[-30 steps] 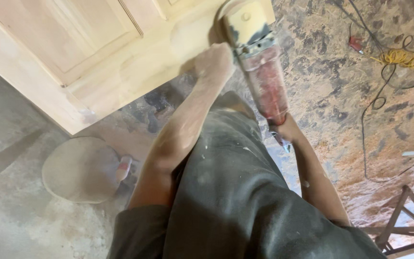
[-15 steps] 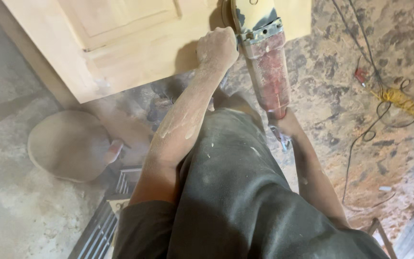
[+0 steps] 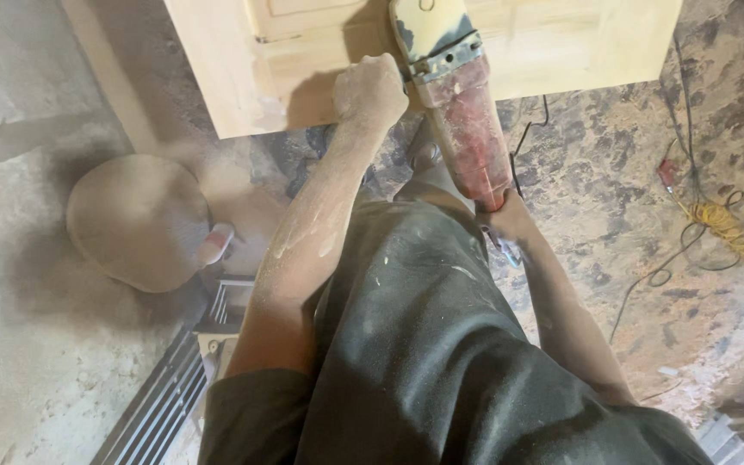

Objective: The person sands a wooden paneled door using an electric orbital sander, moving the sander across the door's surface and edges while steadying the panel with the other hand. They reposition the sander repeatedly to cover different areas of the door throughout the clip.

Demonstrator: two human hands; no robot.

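Note:
I hold a dusty red power tool [image 3: 467, 129] with a pale head over the near edge of a light wooden panelled door [image 3: 234, 60] lying flat in front of me. My left hand [image 3: 370, 88] is a closed fist on the tool's side handle next to the head. My right hand [image 3: 505, 220] grips the rear end of the red body, close to my dark shirt. Both forearms are coated in sawdust.
A round, dust-covered disc-shaped object [image 3: 135, 220] lies on the floor at left. Metal slats [image 3: 161, 405] show at bottom left. A black cord [image 3: 673, 258] and a frayed yellow rope [image 3: 734, 232] trail across the mottled floor at right.
The view has shifted so the door sits higher and more to the right in the frame. My hands keep the same grip on the tool. Metal slats have come into view at bottom left.

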